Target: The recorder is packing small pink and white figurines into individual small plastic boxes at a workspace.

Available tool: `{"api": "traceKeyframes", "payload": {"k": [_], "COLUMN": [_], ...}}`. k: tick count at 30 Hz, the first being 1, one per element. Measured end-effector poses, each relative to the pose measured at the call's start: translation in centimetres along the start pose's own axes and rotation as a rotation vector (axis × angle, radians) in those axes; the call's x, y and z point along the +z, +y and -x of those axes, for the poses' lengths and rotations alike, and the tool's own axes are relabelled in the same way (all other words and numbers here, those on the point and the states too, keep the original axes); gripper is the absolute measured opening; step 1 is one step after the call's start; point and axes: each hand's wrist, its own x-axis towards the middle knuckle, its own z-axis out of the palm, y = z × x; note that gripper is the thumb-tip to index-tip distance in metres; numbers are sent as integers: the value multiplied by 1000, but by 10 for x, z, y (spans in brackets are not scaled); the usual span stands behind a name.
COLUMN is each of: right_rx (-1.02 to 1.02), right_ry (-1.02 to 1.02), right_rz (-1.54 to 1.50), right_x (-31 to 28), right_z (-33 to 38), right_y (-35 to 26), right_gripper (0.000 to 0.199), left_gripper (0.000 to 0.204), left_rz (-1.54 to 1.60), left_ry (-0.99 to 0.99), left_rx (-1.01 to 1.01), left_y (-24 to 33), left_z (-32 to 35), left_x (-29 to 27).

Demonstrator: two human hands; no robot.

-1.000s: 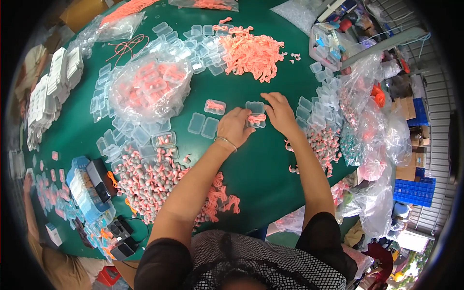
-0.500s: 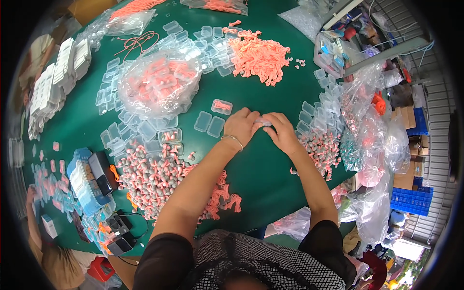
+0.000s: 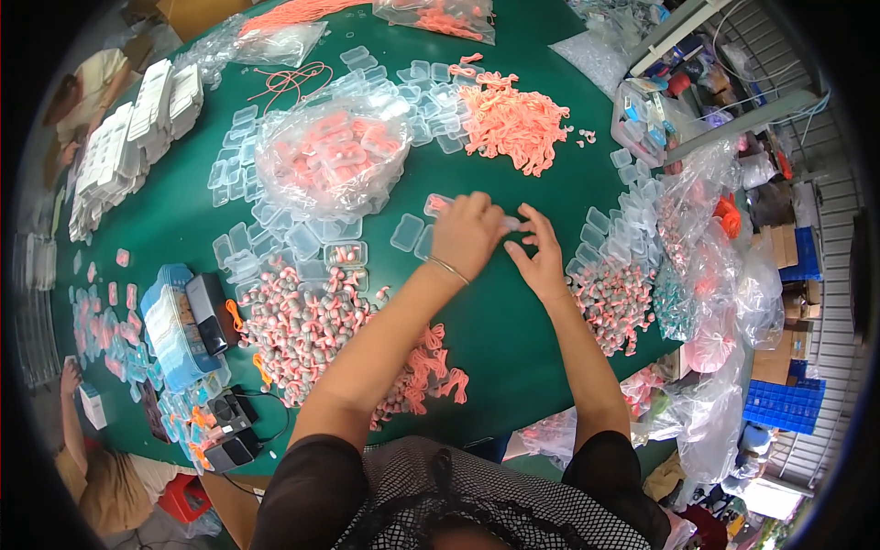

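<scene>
My left hand (image 3: 467, 236) is closed on a small clear plastic case (image 3: 511, 223), which pokes out past its fingertips; the rest of the case is hidden. My right hand (image 3: 541, 257) is beside it with thumb and fingers apart, the fingertips close to the case's end. Partly behind my left hand lies a clear case with pink cord (image 3: 436, 203) inside. Two empty clear cases lie left of that hand, the nearer-left one (image 3: 407, 233) in full view and the other partly covered.
Grey-and-pink earplug-like pieces (image 3: 302, 330) are heaped by my left forearm, more (image 3: 614, 307) at right. Beyond lie a bag of filled cases (image 3: 335, 165) and coral cords (image 3: 518, 124). White trays (image 3: 137, 147) are stacked far left; other people are at the left edge.
My right hand has opened and drawn slightly away from the case. My left hand has turned palm-down over it, now partly covering the cord-filled case. The whole view has shifted slightly.
</scene>
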Motion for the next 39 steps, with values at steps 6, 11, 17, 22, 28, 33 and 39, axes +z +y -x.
{"api": "traceKeyframes", "payload": {"k": [6,11,17,22,28,33,39], "right_rx": [-227,-228,-233,-232,-236,-233,-226], "right_ry": [111,113,129,139,140,141,152], "right_rz": [441,418,419,429,445,441,429], "right_x": [18,22,20,20,22,22,23], "right_z": [3,3,4,4,4,4,8], "right_y": [17,20,22,19,22,24,23], "right_gripper": [36,24,22,23,23,23,23], "left_gripper": [26,30,27,34,34,43,53], "left_rz": [-181,-248,63,149,-170,-241,-331], "left_ry": [-63,-247,9,265,63,-33,-21], "left_rx": [60,-41,-134,-172,-530,-605,-609], "left_y": [-50,-55,-39,-65,-129,-153,-155], "left_z": [6,3,-3,-18,-24,-33,-27], "left_x": [-13,-12,-41,-135,-182,-163,-155]}}
